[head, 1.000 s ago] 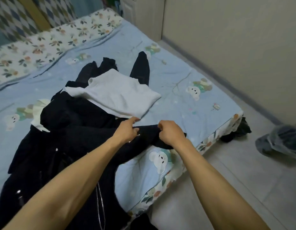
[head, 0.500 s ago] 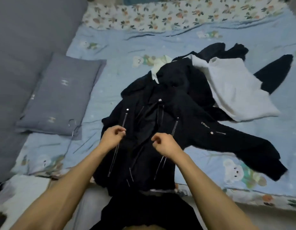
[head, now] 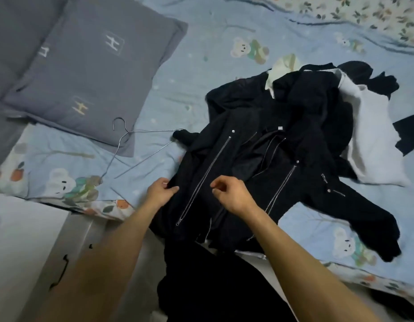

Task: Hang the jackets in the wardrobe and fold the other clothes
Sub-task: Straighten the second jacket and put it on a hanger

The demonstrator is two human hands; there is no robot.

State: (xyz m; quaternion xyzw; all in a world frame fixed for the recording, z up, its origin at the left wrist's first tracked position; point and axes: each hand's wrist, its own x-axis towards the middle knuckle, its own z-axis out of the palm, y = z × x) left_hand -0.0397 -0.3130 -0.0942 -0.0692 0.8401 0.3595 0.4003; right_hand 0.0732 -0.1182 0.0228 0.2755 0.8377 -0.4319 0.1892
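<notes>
While hands pinch it, jacket (head: pixel 254 173) lies collar-away (lengthwise).

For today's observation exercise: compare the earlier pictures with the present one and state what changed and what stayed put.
The left hand left the sleeve end for the black zippered jacket, now pinching its left edge. The right hand also left the sleeve; it is curled above the front, grip unclear. The camera swung left, revealing the thin wire hanger and grey square pillow. The white folded garment stayed put.

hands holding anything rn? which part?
Left hand pinches the black jacket at its left front edge, beside the zipper. Right hand is curled over the jacket's front; whether it grips fabric cannot be told.
</notes>
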